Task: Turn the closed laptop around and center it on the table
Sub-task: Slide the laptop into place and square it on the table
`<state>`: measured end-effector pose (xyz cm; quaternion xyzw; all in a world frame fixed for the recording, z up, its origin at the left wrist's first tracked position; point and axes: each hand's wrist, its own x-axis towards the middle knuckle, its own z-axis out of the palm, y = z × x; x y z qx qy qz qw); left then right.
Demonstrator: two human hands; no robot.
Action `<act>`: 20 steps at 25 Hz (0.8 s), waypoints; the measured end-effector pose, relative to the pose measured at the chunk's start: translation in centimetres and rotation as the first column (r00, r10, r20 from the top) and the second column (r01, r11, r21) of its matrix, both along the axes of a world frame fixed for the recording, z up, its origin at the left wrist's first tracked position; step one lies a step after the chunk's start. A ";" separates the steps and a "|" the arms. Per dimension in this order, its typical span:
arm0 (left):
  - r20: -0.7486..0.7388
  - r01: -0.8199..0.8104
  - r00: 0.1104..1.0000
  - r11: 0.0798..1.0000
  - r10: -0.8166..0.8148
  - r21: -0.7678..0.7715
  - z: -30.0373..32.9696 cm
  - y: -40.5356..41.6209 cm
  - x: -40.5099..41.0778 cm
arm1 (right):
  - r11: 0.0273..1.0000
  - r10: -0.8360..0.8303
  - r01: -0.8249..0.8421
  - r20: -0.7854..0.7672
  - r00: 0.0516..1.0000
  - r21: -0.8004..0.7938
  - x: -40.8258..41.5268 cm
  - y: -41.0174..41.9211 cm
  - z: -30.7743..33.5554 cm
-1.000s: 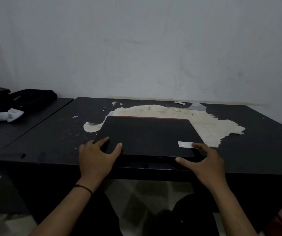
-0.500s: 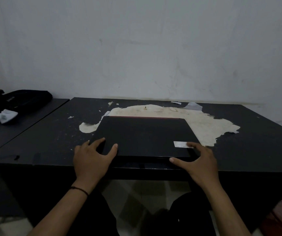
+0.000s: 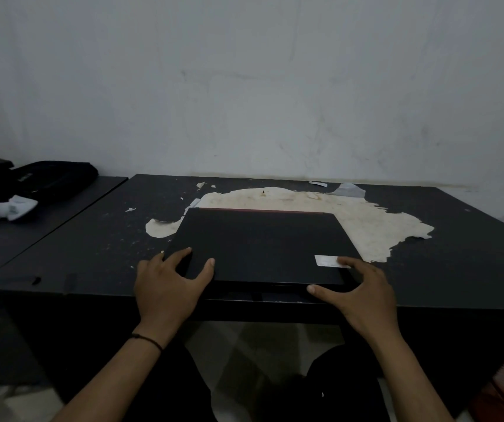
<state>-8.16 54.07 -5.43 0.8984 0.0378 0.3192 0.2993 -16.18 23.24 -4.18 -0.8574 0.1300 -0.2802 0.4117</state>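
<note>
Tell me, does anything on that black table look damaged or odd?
Yes. The table's black coating has peeled away in a big pale patch behind and right of the closed laptop, with loose flakes curling near the wall. Nothing is spilled.

A plain pale wall (image 3: 244, 86), faintly scuffed, rises directly behind the black bench (image 3: 457, 254). The bench's dark top has peeled away in a large pale patch (image 3: 366, 217) toward the wall. Left of the bench stands a second dark surface (image 3: 46, 220). Below the bench, what looks like a pale tiled floor (image 3: 253, 345) shows dimly. The light is low throughout.
</note>
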 end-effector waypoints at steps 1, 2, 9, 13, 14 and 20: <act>0.008 -0.001 1.000 1.000 0.001 -0.002 0.0 0.0 -0.1 | 1.000 0.004 -0.004 -0.004 1.000 0.001 0.0 0.1 0.0; 0.014 0.000 1.000 1.000 0.000 -0.002 0.0 -0.1 -0.1 | 1.000 0.003 -0.003 -0.007 1.000 0.000 -0.1 0.0 0.1; -0.012 -0.035 0.999 0.995 0.036 0.095 -0.3 -0.3 -0.1 | 0.996 -0.033 0.025 -0.085 0.996 -0.090 0.1 -0.2 -0.6; 0.013 -0.027 1.000 0.986 0.025 0.166 -0.7 -0.8 -0.4 | 0.970 -0.088 0.050 -0.152 0.984 -0.236 0.3 0.5 -0.8; 0.026 -0.017 1.000 0.982 0.013 0.186 -0.6 -0.9 -0.4 | 0.951 -0.119 0.065 -0.164 0.979 -0.303 0.3 0.8 -0.8; 0.071 0.157 0.978 0.916 -0.196 0.369 -0.2 -4.1 -1.7 | 0.794 -0.066 0.061 0.015 0.998 -0.605 0.6 4.2 -0.8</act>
